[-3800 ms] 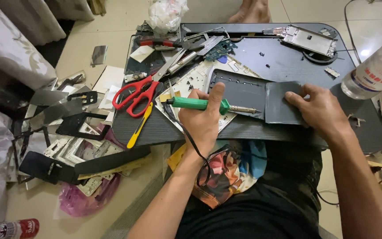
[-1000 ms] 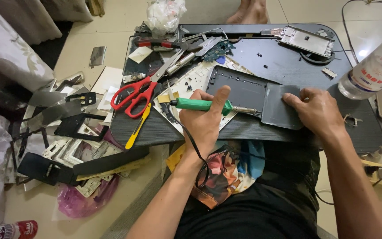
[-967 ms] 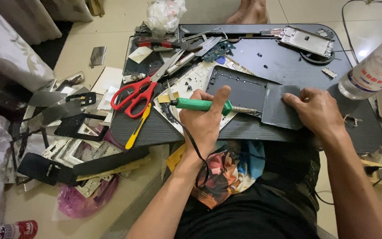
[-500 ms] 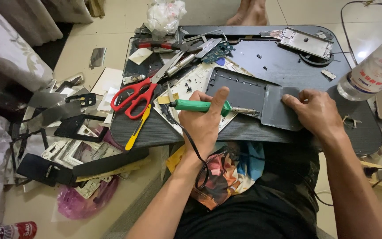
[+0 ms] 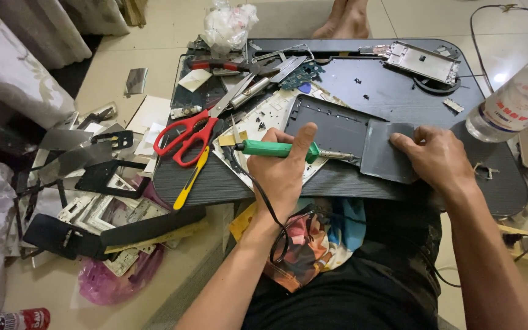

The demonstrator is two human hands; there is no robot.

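Green-handled soldering iron (image 5: 276, 149) is lying across the near middle of the low table (image 5: 398, 91), the left hand (image 5: 282, 171) curling its fingers around it; the right hand (image 5: 438, 160) is pressing flat, fingers together, on the grey panel (image 5: 386, 160) just right

white-labelled clear bottle (image 5: 516, 104) far rt, red can (image 5: 10, 319) btm-left

Green-handled soldering iron (image 5: 276, 149), red scissors (image 5: 186, 138), yellow cutter (image 5: 191, 178), dark grey table (image 5: 398, 91).
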